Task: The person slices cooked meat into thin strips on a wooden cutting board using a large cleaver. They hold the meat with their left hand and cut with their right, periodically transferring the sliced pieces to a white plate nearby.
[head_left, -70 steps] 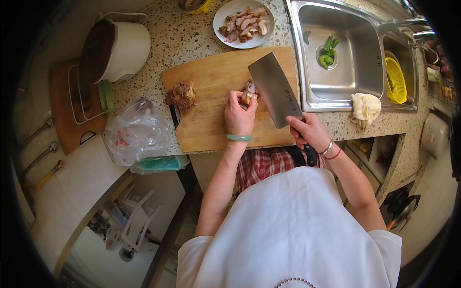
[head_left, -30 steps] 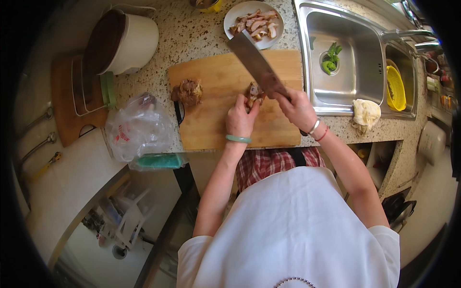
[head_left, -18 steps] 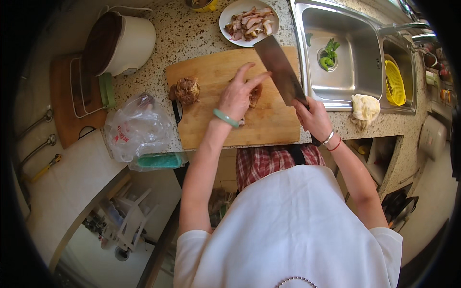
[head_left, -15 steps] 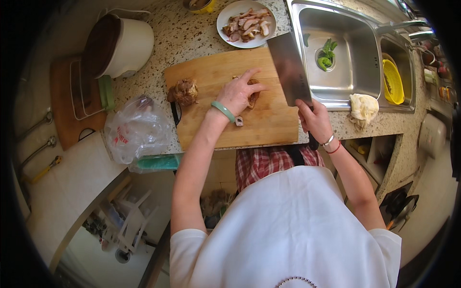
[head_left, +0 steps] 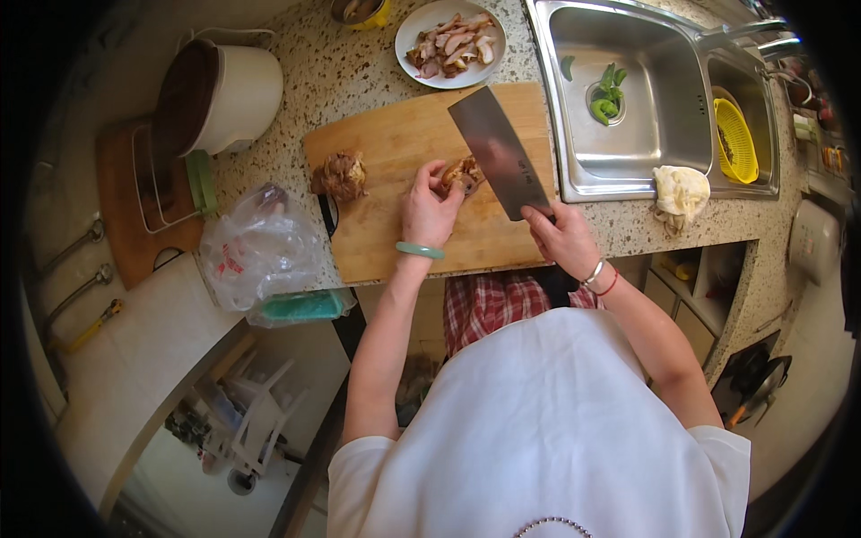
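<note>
My left hand point(head_left: 429, 208), with a green bangle at its wrist, is closed around a browned piece of cooked meat point(head_left: 463, 172) on the wooden cutting board point(head_left: 386, 134). The fingers and thumb hold its left side. In my right hand point(head_left: 563, 238) is the handle of a wide cleaver point(head_left: 499, 154). Its blade slants up and left, just right of the meat, and partly covers the board. I cannot tell whether the blade touches the meat. A larger brown chunk of meat point(head_left: 341, 176) lies at the board's left side.
Beyond the board stands a white plate point(head_left: 408, 38) of sliced meat. To the right is a steel sink point(head_left: 628, 148) with green peppers point(head_left: 606, 106), a yellow strainer point(head_left: 737, 148) and a cloth point(head_left: 680, 193) on its edge. A plastic bag point(head_left: 260, 238) and a cream-coloured cooker point(head_left: 247, 94) sit left.
My left hand has gone from spread fingers over the meat to gripping it from the left, turning the piece. The cleaver has moved left, from the sink's edge to over the board.
</note>
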The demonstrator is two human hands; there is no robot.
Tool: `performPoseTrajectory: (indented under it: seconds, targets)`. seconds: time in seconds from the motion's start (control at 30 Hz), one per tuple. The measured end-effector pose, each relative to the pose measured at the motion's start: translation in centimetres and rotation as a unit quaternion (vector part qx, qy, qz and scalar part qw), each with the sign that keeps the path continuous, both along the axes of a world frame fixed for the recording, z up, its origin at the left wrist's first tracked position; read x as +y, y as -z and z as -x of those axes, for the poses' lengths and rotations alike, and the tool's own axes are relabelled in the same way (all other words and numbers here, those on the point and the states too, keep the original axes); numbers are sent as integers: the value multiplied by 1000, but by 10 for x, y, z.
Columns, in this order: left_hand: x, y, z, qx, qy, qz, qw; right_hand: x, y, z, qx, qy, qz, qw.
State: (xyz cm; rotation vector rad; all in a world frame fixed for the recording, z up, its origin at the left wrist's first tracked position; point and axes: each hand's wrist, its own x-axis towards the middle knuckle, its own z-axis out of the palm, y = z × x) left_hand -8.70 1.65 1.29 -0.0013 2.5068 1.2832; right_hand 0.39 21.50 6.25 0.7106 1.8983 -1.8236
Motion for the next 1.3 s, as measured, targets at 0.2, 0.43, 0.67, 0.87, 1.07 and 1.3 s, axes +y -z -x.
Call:
performPoseTrajectory:
  seconds: [0.2,0.43,0.67,0.87,1.07,1.3]
  targets:
    - [5,10,-11,27,-27,-14,999,-9,15,-2,96,-96,-152,979]
    - [3,14,-12,20,-58,-45,997,-6,18,-3,153,-155,-288,932]
    - [-4,19,-11,27,-54,-50,997,-15,10,15,117,-145,-239,953]
    - [-5,20,-11,56,-45,-26,997,-31,10,25,148,-154,-292,932]
    - [1,19,-15,108,-32,-51,992,-36,4,25,175,-171,-339,909]
    - [11,10,-12,110,-10,-53,992,-19,-10,21,119,-213,-345,906]
